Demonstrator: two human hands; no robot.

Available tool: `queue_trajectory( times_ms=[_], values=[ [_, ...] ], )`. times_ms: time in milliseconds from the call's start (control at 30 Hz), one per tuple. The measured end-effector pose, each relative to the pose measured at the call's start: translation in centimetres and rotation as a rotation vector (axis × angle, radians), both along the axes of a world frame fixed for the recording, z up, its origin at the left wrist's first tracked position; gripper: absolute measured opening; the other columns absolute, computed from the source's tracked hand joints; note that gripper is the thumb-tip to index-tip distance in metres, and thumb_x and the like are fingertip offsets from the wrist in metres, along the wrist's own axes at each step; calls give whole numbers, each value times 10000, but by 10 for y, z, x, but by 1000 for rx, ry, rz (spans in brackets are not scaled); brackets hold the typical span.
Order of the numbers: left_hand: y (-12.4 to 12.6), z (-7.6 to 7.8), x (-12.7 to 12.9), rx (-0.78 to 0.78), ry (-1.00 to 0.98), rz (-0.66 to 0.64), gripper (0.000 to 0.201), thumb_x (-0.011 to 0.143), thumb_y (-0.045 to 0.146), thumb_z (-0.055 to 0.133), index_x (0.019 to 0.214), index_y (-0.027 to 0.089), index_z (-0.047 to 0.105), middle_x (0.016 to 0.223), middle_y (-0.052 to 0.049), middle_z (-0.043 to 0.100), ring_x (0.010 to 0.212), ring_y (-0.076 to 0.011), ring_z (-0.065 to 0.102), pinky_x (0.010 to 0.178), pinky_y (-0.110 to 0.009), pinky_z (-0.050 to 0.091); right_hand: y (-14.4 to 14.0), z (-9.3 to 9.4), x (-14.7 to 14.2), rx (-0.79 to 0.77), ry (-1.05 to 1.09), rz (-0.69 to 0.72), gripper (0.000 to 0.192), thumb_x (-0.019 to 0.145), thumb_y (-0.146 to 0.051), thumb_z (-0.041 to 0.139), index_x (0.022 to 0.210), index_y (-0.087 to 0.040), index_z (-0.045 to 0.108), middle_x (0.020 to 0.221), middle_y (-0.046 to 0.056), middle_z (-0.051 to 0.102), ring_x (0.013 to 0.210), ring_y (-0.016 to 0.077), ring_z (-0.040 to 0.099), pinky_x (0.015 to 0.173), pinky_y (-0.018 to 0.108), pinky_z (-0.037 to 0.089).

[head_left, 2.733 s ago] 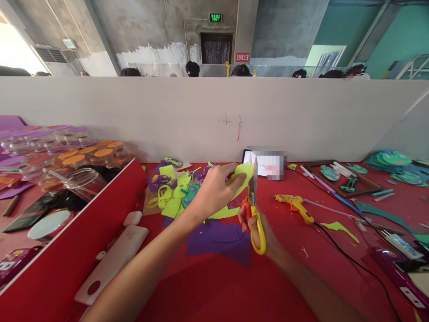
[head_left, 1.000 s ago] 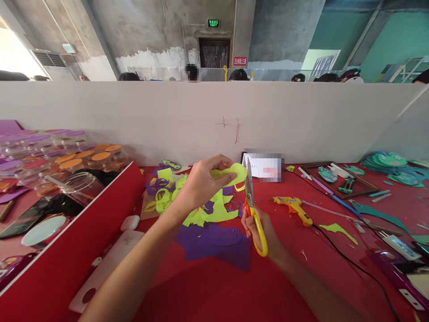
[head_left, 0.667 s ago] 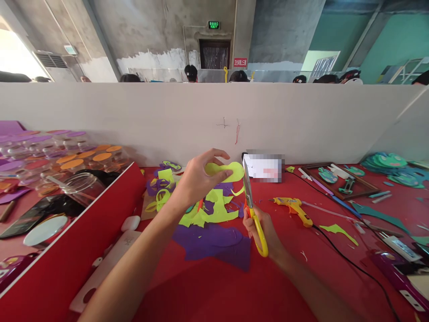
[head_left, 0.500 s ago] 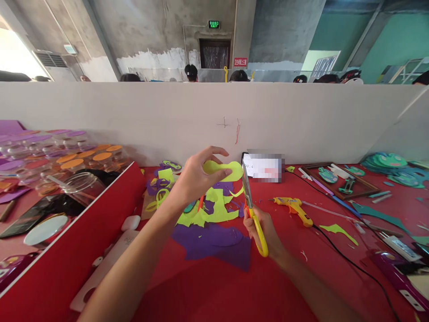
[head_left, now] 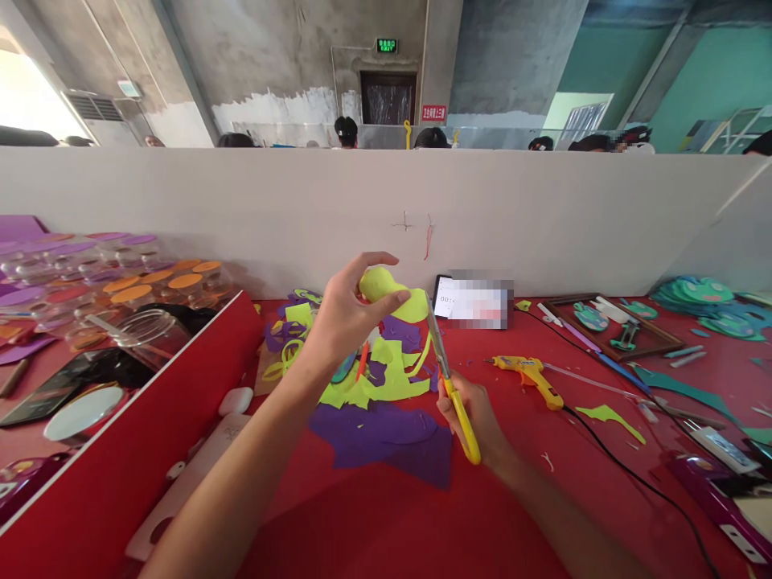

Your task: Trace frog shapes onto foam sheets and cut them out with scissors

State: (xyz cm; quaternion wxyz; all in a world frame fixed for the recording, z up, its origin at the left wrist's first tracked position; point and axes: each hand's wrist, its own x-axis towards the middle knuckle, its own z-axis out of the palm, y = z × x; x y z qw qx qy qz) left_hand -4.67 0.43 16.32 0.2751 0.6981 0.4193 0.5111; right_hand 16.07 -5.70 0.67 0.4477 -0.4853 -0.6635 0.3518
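My left hand [head_left: 353,310] pinches a yellow-green felt piece [head_left: 412,305] with rounded ends, holding it above the table. In my right hand [head_left: 474,410] is a pair of scissors [head_left: 453,386] with yellow handles, its blades pointing up. The blade tips meet the right edge of the felt piece, and a narrow yellow-green strip [head_left: 424,354] hangs beside them. Below lie yellow-green scraps [head_left: 386,384] and purple scraps [head_left: 386,438], with an orange-red stick [head_left: 363,361] among them.
A phone [head_left: 470,301] leans at the white partition [head_left: 301,209]. To the right lie a yellow glue gun [head_left: 527,375] with its cord and a brown tray [head_left: 657,347]. A red divider [head_left: 181,394] separates glass jars [head_left: 145,334] on the left.
My left hand has turned the felt piece and shifted it slightly left. The scissors have tilted left along its edge, and the trimmed strip hangs lower.
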Motion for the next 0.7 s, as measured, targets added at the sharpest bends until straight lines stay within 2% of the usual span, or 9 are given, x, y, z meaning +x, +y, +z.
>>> queue_trajectory(
  times_ms=[67, 167, 333, 467, 600, 700],
  values=[
    [-2, -1, 3, -33, -51, -9, 371, 796, 413, 780, 1113, 270, 650, 653, 35, 450, 534, -94, 401, 485, -243, 343, -1, 0, -1, 2, 3, -9, 500, 860, -706, 555, 751, -231, 446, 552, -58, 398, 458, 104, 357, 415, 236, 282],
    [-4, -3, 10, -136, -144, -101, 336, 803, 447, 775, 1029, 262, 609, 648, 44, 407, 526, -81, 370, 475, -228, 303, -1, -3, -2, 6, 20, -30, 521, 873, -730, 528, 738, -235, 434, 548, -52, 415, 455, 111, 382, 421, 241, 296],
    [-7, -8, 19, -250, -242, -266, 342, 801, 444, 784, 966, 226, 579, 753, 14, 486, 649, -95, 469, 570, -220, 415, 1, -8, -2, 29, 74, -25, 554, 897, -771, 463, 737, -241, 436, 531, -53, 416, 449, 117, 385, 438, 252, 315],
    [-7, -13, 24, -289, -251, -291, 355, 819, 450, 763, 1025, 228, 578, 819, -13, 550, 705, -118, 524, 594, -230, 440, 2, -12, -1, 37, 92, -24, 565, 901, -781, 455, 740, -240, 439, 532, -53, 426, 455, 118, 395, 453, 255, 318],
    [-7, -22, 34, -265, -454, -286, 356, 885, 521, 652, 1061, 226, 558, 989, -59, 626, 890, -166, 628, 746, -274, 523, 4, -18, -1, 45, 107, -20, 548, 910, -768, 457, 759, -242, 441, 527, -63, 415, 447, 115, 386, 452, 254, 316],
    [-8, -30, 42, -254, -575, -300, 355, 934, 549, 567, 1090, 230, 580, 1146, -84, 639, 1005, -181, 643, 798, -293, 534, 5, -21, -1, 39, 123, -33, 517, 925, -740, 461, 779, -244, 448, 523, -69, 405, 434, 113, 373, 441, 253, 304]
  ],
)
